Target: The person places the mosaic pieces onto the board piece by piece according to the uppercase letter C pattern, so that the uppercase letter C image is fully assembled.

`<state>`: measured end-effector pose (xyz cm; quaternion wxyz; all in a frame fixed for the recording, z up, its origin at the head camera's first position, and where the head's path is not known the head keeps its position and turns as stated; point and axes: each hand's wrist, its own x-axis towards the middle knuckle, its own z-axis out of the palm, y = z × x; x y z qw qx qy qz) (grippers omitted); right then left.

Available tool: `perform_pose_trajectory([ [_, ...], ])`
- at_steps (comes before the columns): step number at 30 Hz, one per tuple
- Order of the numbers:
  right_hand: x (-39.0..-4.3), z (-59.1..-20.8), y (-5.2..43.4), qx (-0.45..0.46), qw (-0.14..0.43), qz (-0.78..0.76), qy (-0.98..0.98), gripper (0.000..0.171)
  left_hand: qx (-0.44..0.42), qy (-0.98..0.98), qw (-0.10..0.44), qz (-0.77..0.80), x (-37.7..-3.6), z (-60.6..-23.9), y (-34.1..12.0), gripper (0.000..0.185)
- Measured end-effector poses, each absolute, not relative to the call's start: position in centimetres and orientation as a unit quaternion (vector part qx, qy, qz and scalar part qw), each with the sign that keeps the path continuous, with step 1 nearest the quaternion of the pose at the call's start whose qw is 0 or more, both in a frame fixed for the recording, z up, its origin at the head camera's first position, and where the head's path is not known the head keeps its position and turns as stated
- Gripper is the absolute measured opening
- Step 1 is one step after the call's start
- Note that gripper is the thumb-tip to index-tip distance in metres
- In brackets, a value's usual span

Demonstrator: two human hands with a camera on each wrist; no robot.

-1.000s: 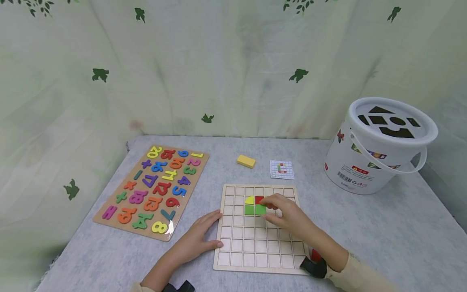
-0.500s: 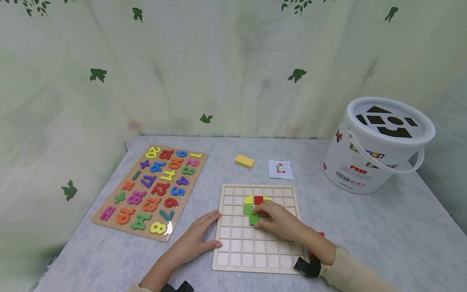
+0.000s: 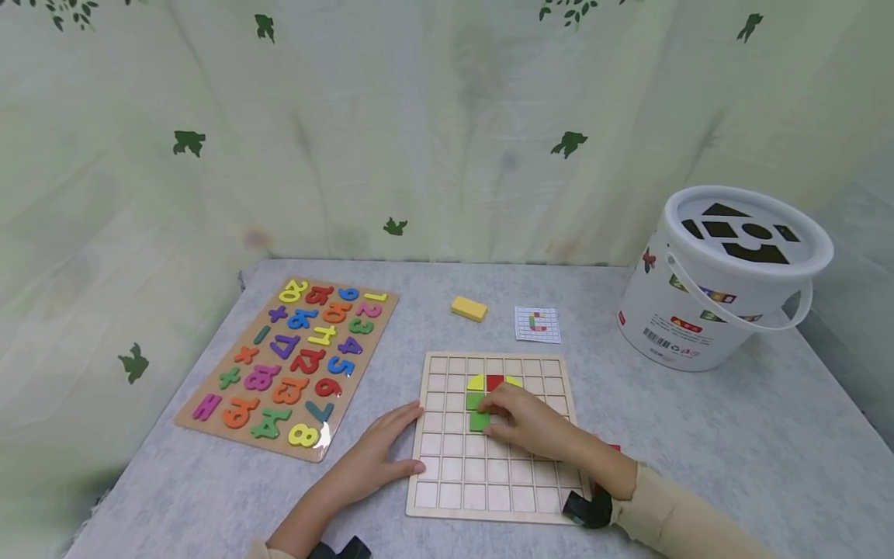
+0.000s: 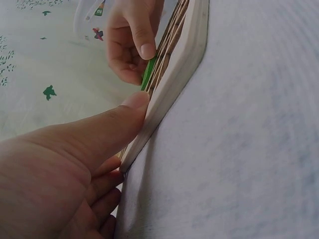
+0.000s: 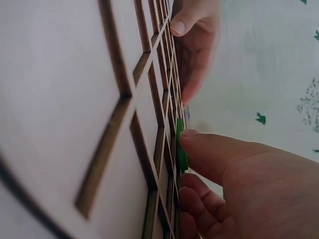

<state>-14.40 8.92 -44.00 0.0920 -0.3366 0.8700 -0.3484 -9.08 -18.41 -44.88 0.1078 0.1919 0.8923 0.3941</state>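
A wooden grid board (image 3: 461,472) lies on the table. My left hand (image 3: 377,454) rests against its left edge, fingers extended and thumb apart. My right hand (image 3: 527,419) is over the middle of the board, with a green square tile (image 3: 478,421) between thumb and fingers. In the right wrist view the thumb presses on that green tile (image 5: 181,147), which sits at the grid, and the other fingers curl. Just above it lies another green square (image 3: 474,401), below a yellow rounded piece (image 3: 476,383). A red square (image 3: 494,383) and a second yellow piece (image 3: 514,381) continue that row.
A number puzzle board (image 3: 300,365) lies to the left. Behind the grid are a yellow block (image 3: 469,308) and a small pattern card (image 3: 537,324). A white lidded bucket (image 3: 719,287) stands at the back right. Something red (image 3: 615,448) is partly hidden behind the right wrist.
My right hand has moved left and nearer with a green tile, from beside the upper green square to the cell below it. The tile now sits straighter in line. My left hand stays put.
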Motion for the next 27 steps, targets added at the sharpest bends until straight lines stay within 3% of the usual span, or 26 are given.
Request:
perform_pose_trajectory([
  [9, -14.4, -43.9, 8.6, -0.357, 0.067, -0.312, 0.878, 0.026, 0.195, 0.891, 0.104, 0.396, -9.1, -44.7, -18.4, 0.076],
  [14, -14.4, -43.5, 8.8, -0.347, 0.095, -0.314, 0.879, 0.027, 0.195, 0.891, 0.107, 0.396, -9.1, -44.6, -18.4, 0.076],
  [20, -13.9, -42.3, 9.4, -0.311, 0.147, -0.356, 0.869, 0.040, 0.197, 0.890, 0.108, 0.397, -9.2, -44.7, -18.4, 0.075],
  [27, -13.3, -40.7, 11.3, -0.297, 0.129, -0.398, 0.858, 0.047, 0.194, 0.891, 0.112, 0.395, -9.1, -44.7, -18.4, 0.076],
])
